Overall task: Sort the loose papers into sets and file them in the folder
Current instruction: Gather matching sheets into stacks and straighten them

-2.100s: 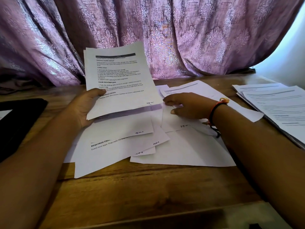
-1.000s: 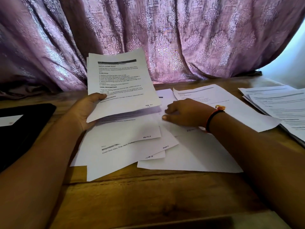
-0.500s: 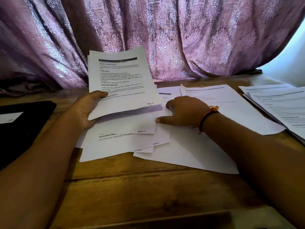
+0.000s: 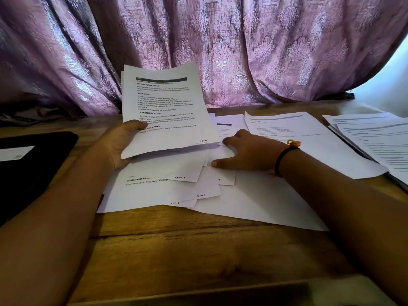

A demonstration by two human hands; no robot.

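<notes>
Far left, on the wooden table (image 4: 198, 250): a flat black item (image 4: 39, 164) with a small white slip (image 4: 15, 153) lying on top. You cannot tell from this angle whether it is the folder

Your left hand (image 4: 117, 144) grips a held set (image 4: 167, 111) of a few printed sheets by the lower left corner, thumb on the front over the text and fingers curled behind. The set is raised off the table and tilted back toward the purple curtain (image 4: 220, 40). The top page shows the bold headings "TASK GOAL" and "TASK DESCRIPTION"

Beneath and in front of that set lie the loose papers (image 4: 159, 191), an overlapping fan flat on the table, corners askew, some with small handwritten marks at the lower right

Your right hand (image 4: 249, 153) rests palm down on the middle of that fan, thumb stretched out toward you and fingers pressing a sheet, nothing pinched. A dark wristband (image 4: 284, 154) with an orange bit sits on that wrist

Right of the hand is a single printed sheet (image 4: 309, 140), flat, its near edge overlapping the fan

Far right: a separate stack (image 4: 375, 138) of printed pages, apart from the fan, lying on something with a dark edge — what it is cannot be made out
</notes>
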